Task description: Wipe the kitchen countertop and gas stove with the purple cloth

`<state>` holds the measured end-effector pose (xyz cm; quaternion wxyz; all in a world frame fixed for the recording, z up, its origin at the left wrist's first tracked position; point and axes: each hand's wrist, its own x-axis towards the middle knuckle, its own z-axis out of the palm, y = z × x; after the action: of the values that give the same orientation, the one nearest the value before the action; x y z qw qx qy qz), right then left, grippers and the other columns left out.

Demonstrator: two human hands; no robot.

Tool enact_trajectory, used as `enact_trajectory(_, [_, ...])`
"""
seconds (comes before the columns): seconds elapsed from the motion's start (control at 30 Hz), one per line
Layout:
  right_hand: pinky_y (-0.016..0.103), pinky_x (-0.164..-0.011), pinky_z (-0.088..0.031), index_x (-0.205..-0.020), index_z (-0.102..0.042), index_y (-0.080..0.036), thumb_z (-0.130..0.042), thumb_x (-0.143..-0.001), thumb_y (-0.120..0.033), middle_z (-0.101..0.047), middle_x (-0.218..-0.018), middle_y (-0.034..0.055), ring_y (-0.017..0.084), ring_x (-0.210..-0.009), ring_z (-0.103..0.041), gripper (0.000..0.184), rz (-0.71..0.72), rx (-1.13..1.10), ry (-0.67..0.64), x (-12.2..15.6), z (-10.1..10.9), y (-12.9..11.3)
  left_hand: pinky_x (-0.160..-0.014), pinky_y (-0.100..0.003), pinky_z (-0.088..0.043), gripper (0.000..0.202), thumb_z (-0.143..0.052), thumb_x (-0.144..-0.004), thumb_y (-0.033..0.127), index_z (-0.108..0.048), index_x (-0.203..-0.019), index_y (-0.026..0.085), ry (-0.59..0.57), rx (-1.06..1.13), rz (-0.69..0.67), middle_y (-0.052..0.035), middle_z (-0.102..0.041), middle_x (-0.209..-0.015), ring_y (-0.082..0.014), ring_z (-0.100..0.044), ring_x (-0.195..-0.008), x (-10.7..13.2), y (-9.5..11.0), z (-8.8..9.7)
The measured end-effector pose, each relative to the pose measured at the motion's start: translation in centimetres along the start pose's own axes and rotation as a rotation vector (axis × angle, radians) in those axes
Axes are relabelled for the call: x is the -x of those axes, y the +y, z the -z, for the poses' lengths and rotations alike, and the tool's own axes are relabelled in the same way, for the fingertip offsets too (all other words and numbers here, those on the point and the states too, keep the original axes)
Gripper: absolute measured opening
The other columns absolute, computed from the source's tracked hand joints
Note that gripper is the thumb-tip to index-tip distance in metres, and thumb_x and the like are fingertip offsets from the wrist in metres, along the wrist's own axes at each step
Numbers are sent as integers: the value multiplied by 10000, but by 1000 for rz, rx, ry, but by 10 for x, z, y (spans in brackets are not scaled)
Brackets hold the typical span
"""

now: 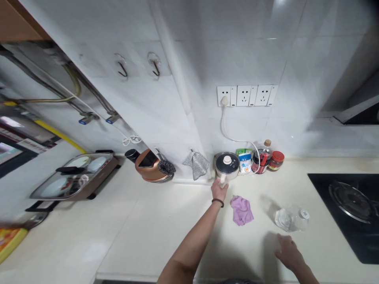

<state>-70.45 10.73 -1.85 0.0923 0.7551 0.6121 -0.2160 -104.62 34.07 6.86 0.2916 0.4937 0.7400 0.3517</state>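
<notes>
Against the back wall stands a small cream electric cooking pot (233,174) with a dark glass lid (227,163) and a pale knob. My left hand (219,191), with a dark beaded bracelet at the wrist, is closed around its short handle (223,179), which points toward me. Just right of that hand lies a crumpled purple cloth (242,210) on the counter. My right hand (288,251) hovers low over the counter, its fingers apart and holding nothing. Beyond its fingertips a clear plastic bottle (293,219) lies on its side, not touched.
A salt packet (245,163), a dark red jar (260,161) and a red-lidded jar (276,161) stand beside the pot. Its white cord (226,128) runs to a wall socket (227,96). The black stove (349,213) is at right, an electric pan (77,175) at left.
</notes>
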Motion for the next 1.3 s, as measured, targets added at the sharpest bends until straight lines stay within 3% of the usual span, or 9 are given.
enact_trajectory(0.13, [512, -1397, -370, -1673, -539, -45, -497, -939, -289, -487, -1788, 238, 398, -1706, -400, 775, 126, -12, 63, -4, 16, -65, -819, -361, -668, 298, -854, -882, 358, -761, -1107, 186, -116, 50, 90, -60, -810, -958, -254, -801, -947, -33, 17, 3])
enact_trajectory(0.23, [585, -1435, -275, -1775, -405, -214, -532, -884, -218, -231, -1921, 88, 364, -1791, -153, 901, 309, -81, 86, -15, 28, -133, -654, -308, -638, 288, -858, -884, 412, -783, -1055, 193, -210, 70, 132, -55, -801, -886, -236, -785, -846, -40, 20, 3])
enact_trajectory(0.33, [693, -1392, -305, -1778, -390, -338, -547, -847, -156, -165, -1933, 10, 378, -1797, -108, 961, 332, -93, -27, -27, 38, -183, -606, -279, -619, 270, -843, -887, 392, -782, -1070, 203, -268, 89, 160, -62, -808, -917, -228, -783, -848, -42, 23, 4])
enact_trajectory(0.4, [708, -1390, -289, -1756, -433, -355, -539, -863, -125, -189, -1927, -5, 371, -1795, -122, 928, 300, -60, -83, -32, 42, -198, -610, -272, -617, 224, -818, -894, 345, -775, -1058, 199, -284, 107, 178, -66, -802, -916, -225, -781, -854, -42, 24, 6])
enact_trajectory(0.6, [556, -1390, -354, -1683, -553, -355, -465, -968, -98, -308, -1902, -12, 319, -1775, -235, 764, 267, -124, -34, -34, 44, -186, -606, -257, -601, 144, -743, -896, 291, -745, -1023, 223, -271, 206, 245, -11, -725, -796, -184, -729, -765, -24, 19, 6])
enact_trajectory(0.73, [468, -1337, -439, -1660, -590, -322, -367, -982, -50, -453, -1844, 2, 300, -1720, -357, 764, 226, -124, 11, -40, 46, -165, -543, -227, -531, 108, -718, -879, 304, -715, -958, 231, -229, 274, 268, 25, -630, -709, -160, -658, -677, 7, 13, 10])
enact_trajectory(0.87, [403, -1373, -384, -1568, -696, -232, -350, -975, -41, -618, -1708, 62, 282, -1650, -453, 713, 270, -157, 128, -52, 37, -140, -485, -207, -449, 166, -755, -821, 375, -672, -878, 243, -189, 383, 265, 55, -552, -655, -128, -559, -581, 45, -8, 22])
enact_trajectory(1.1, [563, -1385, -431, -1513, -744, -359, -572, -889, -109, -546, -1779, -7, 373, -1669, -468, 693, 324, -206, 275, -85, 1, -119, -460, -220, -404, 284, -826, -631, 417, -647, -731, 222, -209, 528, 185, 76, -495, -583, -103, -457, -523, 109, -69, 74])
enact_trajectory(1.3, [560, -1347, -457, -1572, -703, -306, -559, -964, -146, -545, -1771, 64, 393, -1673, -459, 645, 491, -104, 282, -128, 22, -141, -468, -242, -399, 293, -795, -615, 427, -700, -773, 200, -212, 490, 267, 67, -533, -578, -111, -439, -515, 146, -98, 126])
